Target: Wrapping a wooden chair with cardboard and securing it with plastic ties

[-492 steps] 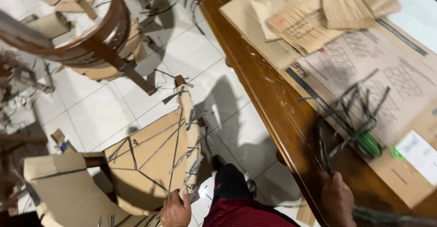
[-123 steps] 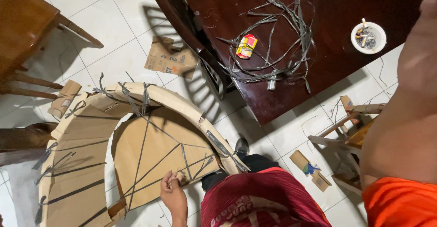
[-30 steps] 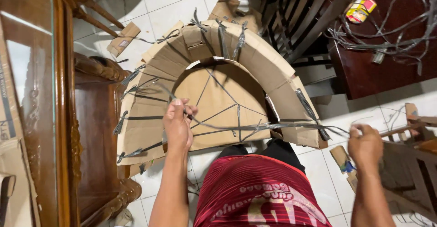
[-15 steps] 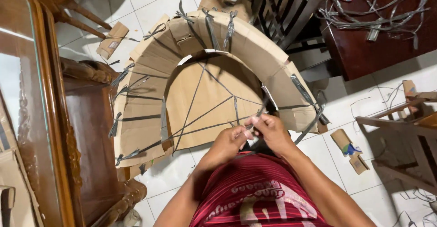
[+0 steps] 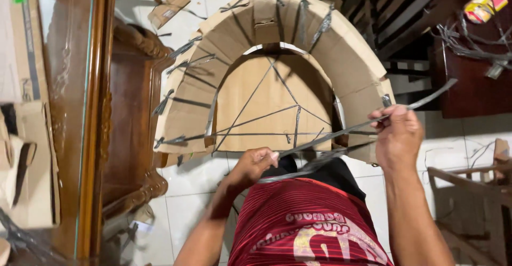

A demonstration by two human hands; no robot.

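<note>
— Why are your arms spread like that?

— To keep the grey strap (image 5: 341,132) taut. My left hand (image 5: 255,164) pinches its near end low by my knee, grip closed on it; my right hand (image 5: 397,135) is fisted around it further along, free tail sticking out past the knuckles.

— And where does it sit?

— Stretched across the foot of the cardboard arch (image 5: 277,26), which stands on the tiled floor (image 5: 197,175) against my legs.

Bright overhead indoor light, white floor tiles (image 5: 192,183) slightly overexposed, glare seen on the glass tabletop (image 5: 64,74), edges bent by wide-angle distortion, right hand (image 5: 397,138) perhaps motion-blurred.
</note>
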